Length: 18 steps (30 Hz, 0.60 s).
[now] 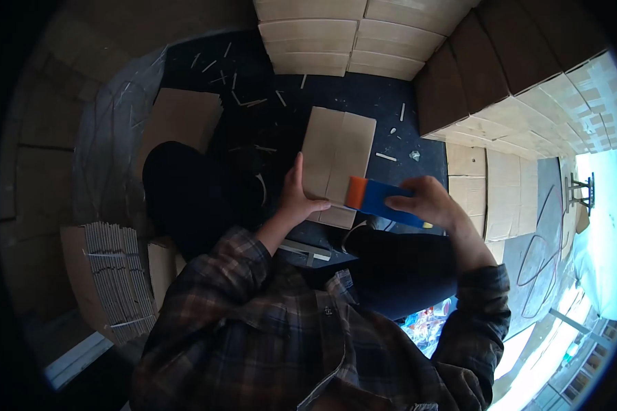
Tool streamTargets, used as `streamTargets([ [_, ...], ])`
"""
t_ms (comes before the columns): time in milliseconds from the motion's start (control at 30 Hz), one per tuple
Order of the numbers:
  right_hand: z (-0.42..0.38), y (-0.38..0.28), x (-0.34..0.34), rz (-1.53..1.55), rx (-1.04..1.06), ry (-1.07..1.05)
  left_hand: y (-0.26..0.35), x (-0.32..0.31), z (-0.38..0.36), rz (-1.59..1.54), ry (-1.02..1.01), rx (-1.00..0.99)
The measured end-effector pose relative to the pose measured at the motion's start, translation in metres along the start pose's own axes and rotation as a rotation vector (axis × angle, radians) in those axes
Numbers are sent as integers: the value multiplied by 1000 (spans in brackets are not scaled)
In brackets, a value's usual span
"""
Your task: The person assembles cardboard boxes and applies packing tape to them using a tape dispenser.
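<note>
A closed cardboard box (339,146) stands between my knees, with a seam running along its top. My left hand (296,199) grips its near left corner, fingers stretched up along the left side and thumb lying across the near edge. In my right hand (428,203) is a blue tape dispenser (384,199) with an orange end, held at a slant. That orange end meets the box's near right edge. The thumb lies on top of the blue body, and the fingers wrapped beneath it are mostly hidden.
Stacked cartons (308,48) form a wall ahead, and more cartons (514,109) rise on the right. Flattened cardboard (113,274) is bundled at the left, near another cardboard stack (182,123). Scraps (386,157) litter the dark floor. A cord (538,257) lies at the right.
</note>
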State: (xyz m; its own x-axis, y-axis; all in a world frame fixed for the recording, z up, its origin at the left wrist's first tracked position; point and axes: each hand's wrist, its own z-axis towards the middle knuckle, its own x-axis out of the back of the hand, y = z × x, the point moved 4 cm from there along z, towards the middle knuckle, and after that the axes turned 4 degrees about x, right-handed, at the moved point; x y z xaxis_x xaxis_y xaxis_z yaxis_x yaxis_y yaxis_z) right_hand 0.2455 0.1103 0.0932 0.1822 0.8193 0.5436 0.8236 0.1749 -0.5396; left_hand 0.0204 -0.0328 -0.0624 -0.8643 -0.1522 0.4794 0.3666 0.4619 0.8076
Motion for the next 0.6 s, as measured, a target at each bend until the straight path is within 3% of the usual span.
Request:
streamTargets([
  [267, -10, 95, 9, -35, -107, 34, 2, -1, 1, -20, -2, -68],
  [600, 50, 97, -36, -113, -126, 6, 9, 2, -1, -21, -15, -80],
])
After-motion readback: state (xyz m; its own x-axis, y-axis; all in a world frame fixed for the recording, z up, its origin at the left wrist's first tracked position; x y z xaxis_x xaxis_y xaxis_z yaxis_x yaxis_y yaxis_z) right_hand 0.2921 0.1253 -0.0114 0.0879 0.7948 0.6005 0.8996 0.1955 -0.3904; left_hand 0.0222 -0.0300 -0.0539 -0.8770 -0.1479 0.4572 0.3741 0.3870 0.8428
